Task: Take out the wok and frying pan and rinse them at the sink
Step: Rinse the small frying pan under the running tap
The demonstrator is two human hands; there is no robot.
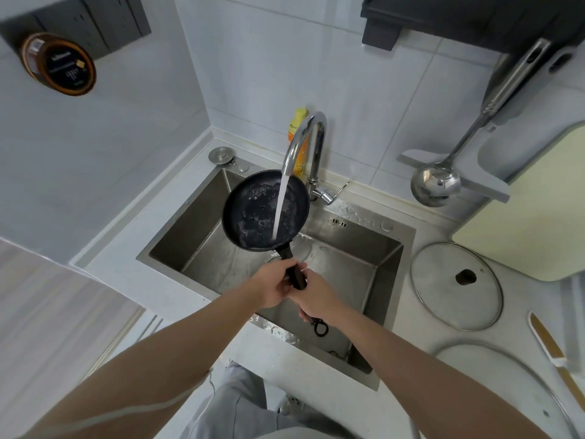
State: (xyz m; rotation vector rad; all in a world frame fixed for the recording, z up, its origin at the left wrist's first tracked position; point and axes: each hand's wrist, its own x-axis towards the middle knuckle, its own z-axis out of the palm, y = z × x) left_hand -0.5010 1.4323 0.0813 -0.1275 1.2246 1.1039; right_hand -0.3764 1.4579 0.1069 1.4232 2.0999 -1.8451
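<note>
Fingers (278, 288) of my left hand (272, 286) and my right hand (311, 299) are curled round the dark handle (294, 274) of the frying pan (264, 210) — both grip it, left nearer the pan. I hold the pan tilted over the steel sink (364, 264), under the faucet (305, 144); a stream of water (280, 207) hits its inner face. Behind the faucet stands a yellow bottle (297, 122). Right of the sink, a glass lid (456, 286) lies on the table (421, 315) — a ladle (435, 185) hangs above it.
</note>
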